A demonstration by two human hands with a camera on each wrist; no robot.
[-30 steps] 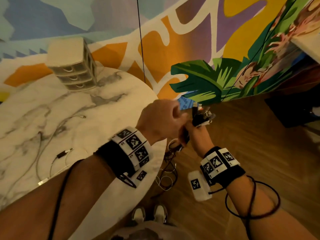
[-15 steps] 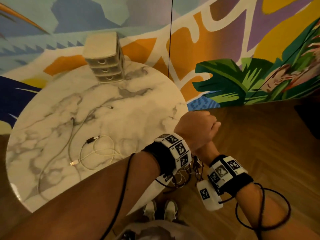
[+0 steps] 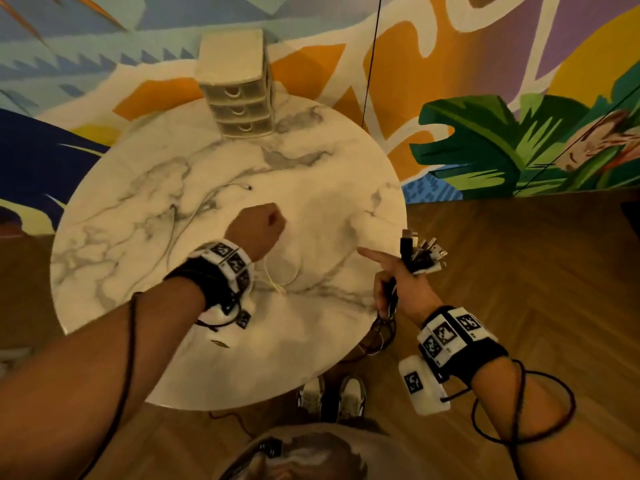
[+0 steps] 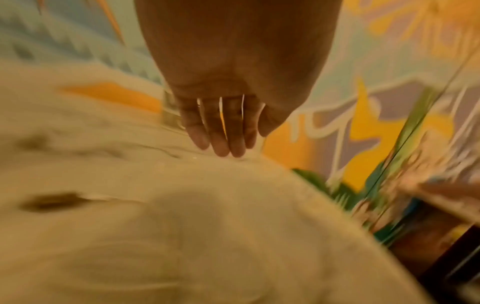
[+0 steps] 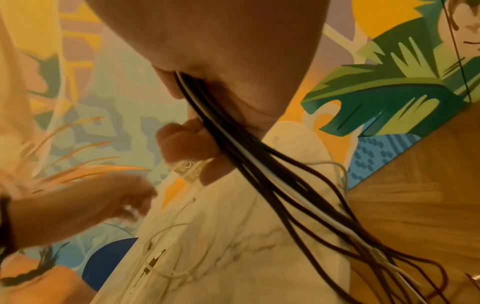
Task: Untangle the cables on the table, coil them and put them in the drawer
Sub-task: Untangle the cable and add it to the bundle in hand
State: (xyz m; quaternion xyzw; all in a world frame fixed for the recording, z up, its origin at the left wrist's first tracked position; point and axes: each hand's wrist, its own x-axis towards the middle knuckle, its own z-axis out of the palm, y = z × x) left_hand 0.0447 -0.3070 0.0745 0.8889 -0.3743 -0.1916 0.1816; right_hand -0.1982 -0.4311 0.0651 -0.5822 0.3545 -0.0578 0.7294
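At right of centre in the head view, the right hand (image 3: pixel 403 289) grips a bundle of cables (image 3: pixel 420 254), forefinger extended. Mid-frame, the left hand (image 3: pixel 258 226) hovers, fingers relaxed and empty, over white cables (image 3: pixel 277 275) on the tabletop (image 3: pixel 329 202). The drawer unit (image 3: pixel 235 84) stands upper centre.

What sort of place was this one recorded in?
Probably a café, lounge or studio-type room rather than a workshop, though I can't be sure: a round marble table stands against a big colourful mural, on a herringbone wood floor. A small drawer unit sits on the table.
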